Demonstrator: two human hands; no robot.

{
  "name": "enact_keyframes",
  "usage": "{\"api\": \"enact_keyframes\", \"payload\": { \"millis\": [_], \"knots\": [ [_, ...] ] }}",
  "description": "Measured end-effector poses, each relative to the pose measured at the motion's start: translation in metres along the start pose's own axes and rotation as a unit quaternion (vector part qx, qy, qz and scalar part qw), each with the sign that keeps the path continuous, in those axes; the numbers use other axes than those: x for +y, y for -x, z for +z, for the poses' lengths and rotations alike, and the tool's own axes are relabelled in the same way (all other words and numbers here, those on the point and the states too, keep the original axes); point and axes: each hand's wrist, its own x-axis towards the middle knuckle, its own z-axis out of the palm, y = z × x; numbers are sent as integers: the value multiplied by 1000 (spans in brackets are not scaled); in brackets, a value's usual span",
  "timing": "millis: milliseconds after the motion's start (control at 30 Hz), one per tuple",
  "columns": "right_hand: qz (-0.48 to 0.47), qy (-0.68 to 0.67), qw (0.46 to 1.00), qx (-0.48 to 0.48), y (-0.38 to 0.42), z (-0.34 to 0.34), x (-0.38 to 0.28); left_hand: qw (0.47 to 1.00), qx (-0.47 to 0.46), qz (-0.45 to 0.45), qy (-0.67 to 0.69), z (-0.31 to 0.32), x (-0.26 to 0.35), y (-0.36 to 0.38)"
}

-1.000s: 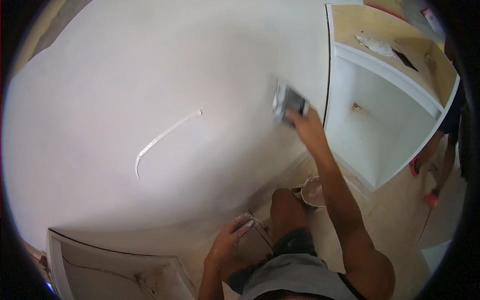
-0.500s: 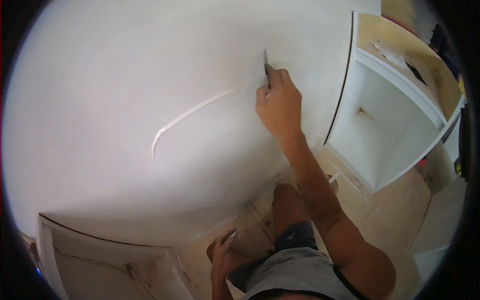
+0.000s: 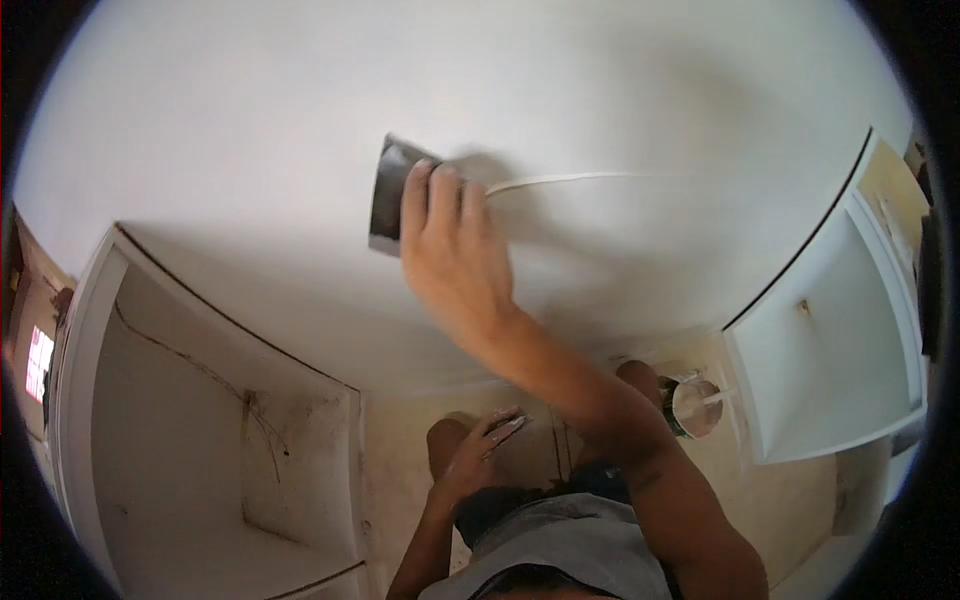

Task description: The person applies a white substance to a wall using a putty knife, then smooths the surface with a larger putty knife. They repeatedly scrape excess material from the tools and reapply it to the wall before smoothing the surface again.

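Note:
My right hand (image 3: 455, 240) grips a putty knife (image 3: 388, 205) with a broad dark blade, held against or just off the white wall (image 3: 300, 120). A thin raised line of white filler (image 3: 555, 181) runs along the wall to the right of the fingers. Low down near my knee, my left hand (image 3: 480, 455) has closed fingers smeared with white. Something thin and pale lies along those fingers, and I cannot make out what it is.
On the floor by my right knee stands a bucket (image 3: 697, 408) with whitish contents and a pale stick or handle. A stained white cabinet opening (image 3: 340, 440) is at the left; another white-framed cabinet (image 3: 760, 400) is at the right.
My right hand has moved left along the wall, and the knife's blade now shows its broad face. The view has turned, with more of the left cabinet showing. My left hand stays low.

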Motion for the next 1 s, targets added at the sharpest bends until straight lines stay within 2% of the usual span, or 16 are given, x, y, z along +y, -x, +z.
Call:
{"api": "enact_keyframes", "payload": {
  "millis": [133,200,233,300,333,400,500,533,567,600,700,767,867,933,967,1000],
  "knots": [
    [-77,-2,997,-21,12,5,-28,996,61,-67,21,-10,16,22],
    [-101,-8,994,-28,19,2,-29,949,204,-107,217,-4,17,30],
    [-128,8,988,-83,21,0,-28,946,209,-112,221,-3,17,36],
    [-160,22,977,-143,31,-11,-23,871,278,-239,327,1,15,45],
    [-151,-44,970,-183,35,-20,-16,808,304,-200,463,6,11,45],
    [-136,-101,963,-210,33,-42,8,809,320,-226,437,14,13,44],
    [-12,-190,980,-65,38,-88,75,807,321,-233,438,26,14,33],
    [47,-213,975,-36,43,-101,102,803,309,-221,460,31,15,29],
    [182,-303,935,1,53,-102,132,809,287,-221,464,35,13,28],
    [320,-352,879,-22,51,-122,159,813,268,-232,462,37,7,26],
    [440,-200,873,67,74,-129,262,828,212,-262,448,43,-1,14],
    [478,-155,860,85,85,-140,311,828,211,-284,436,46,-4,11],
    [454,-68,883,93,95,-147,347,829,196,-255,458,53,-20,21],
    [468,-62,879,63,94,-143,373,927,228,-176,240,70,-42,18],
    [468,-65,879,62,97,-137,375,927,231,-177,238,73,-61,30],
    [440,-34,895,64,97,-127,377,960,191,-167,118,73,-83,42]
  ]
}}
